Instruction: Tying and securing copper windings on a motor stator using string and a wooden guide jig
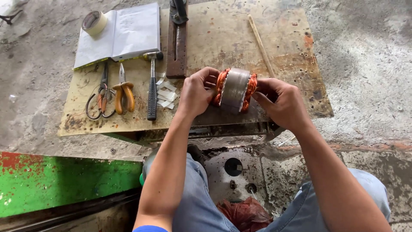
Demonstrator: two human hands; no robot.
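We see a motor stator (234,90), a grey steel core with orange copper windings bulging at both ends, held on its side between two hands just above the near edge of a worn low table (214,30). The left hand (196,91) is closed on the stator's left winding end, fingers curled over the copper. The right hand (281,102) grips the right winding end, though we cannot tell quite how its fingertips sit, since the knuckles hide them. Left of the stator lie small white paper strips (165,94), then a hammer (152,86) with a black handle, then orange-handled pliers (123,94) and scissors (101,92). Behind and left of the stator rests an open white book (124,32) with a roll of tape (94,22) on its far corner. Directly behind the stator stands a rusty metal bar (177,47), and a thin wooden stick (261,45) lies behind and to its right
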